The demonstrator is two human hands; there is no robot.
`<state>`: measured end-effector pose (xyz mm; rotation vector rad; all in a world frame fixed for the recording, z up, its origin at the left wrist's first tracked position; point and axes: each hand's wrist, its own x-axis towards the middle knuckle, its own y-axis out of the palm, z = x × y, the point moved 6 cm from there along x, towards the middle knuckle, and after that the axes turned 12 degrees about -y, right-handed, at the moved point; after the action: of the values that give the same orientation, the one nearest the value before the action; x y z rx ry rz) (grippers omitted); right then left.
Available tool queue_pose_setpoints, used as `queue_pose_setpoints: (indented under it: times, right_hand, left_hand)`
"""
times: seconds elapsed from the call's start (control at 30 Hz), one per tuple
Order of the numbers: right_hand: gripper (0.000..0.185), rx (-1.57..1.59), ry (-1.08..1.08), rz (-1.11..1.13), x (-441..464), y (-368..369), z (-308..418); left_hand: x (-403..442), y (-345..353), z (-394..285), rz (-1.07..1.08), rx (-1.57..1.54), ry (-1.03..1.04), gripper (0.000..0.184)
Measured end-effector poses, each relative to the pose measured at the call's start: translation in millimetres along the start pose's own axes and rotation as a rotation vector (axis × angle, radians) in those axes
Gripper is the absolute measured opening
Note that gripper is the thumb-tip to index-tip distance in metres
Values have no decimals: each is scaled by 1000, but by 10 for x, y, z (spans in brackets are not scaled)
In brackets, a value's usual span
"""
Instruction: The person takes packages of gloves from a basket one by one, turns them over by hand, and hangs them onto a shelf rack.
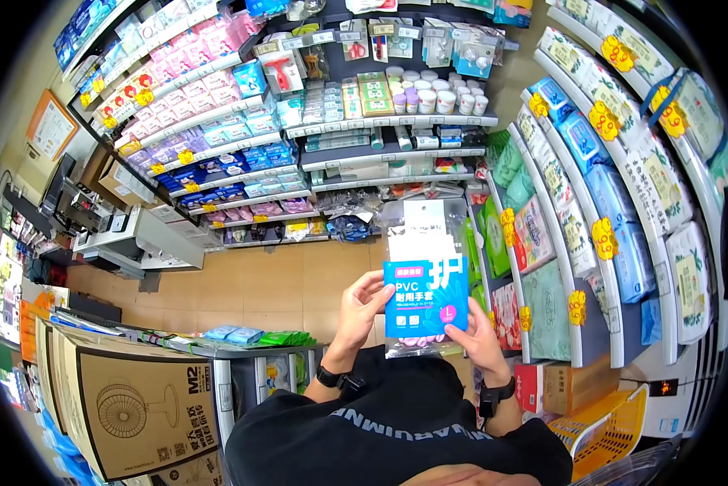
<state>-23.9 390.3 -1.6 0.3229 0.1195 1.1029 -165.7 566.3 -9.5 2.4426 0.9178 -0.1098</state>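
Observation:
A clear plastic packet of PVC gloves (412, 304) with a blue label marked L is held up in front of my chest. My left hand (361, 312) grips its left edge, thumb on the front. On the lower right side, my right hand (475, 336) pinches the packet with its thumb over the label's corner. Something pink shows through the clear bottom of the pack. The fingers behind the packet are partly hidden. Each wrist wears a black band.
Stocked shelves (396, 121) stand ahead, with more shelves (574, 211) curving along the right. A large fan box (137, 405) is at lower left. A yellow basket (603, 425) sits at lower right near cardboard boxes (574, 381). Tiled floor (283, 279) lies between the shelves.

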Motion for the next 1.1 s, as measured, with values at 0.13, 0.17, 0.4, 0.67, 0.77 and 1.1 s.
queue_pose_setpoints:
  times: [0.13, 0.17, 0.4, 0.67, 0.77, 1.1]
  right_hand:
    - [47, -32, -26, -11, 260, -58, 9]
    - [46, -50, -48, -1, 354, -66, 10]
    - [44, -41, -94, 84, 1168, 41, 0]
    - [45, -60, -185, 170, 2265, 210, 76]
    - [46, -60, -224, 193, 2624, 224, 70]
    - [48, 18, -258, 154, 3583, 183, 48]
  left_hand:
    - [145, -47, -68, -25, 0, 20, 34]
    - [183, -78, -82, -10, -20, 7, 37]
    - [535, -274, -458, -35, -31, 157, 49]
    - [1172, -579, -1053, -136, -11, 287, 49]
    - [1374, -661, -1267, -167, 5, 343, 51]
    - [1944, -834, -1526, -182, 28, 380, 55]
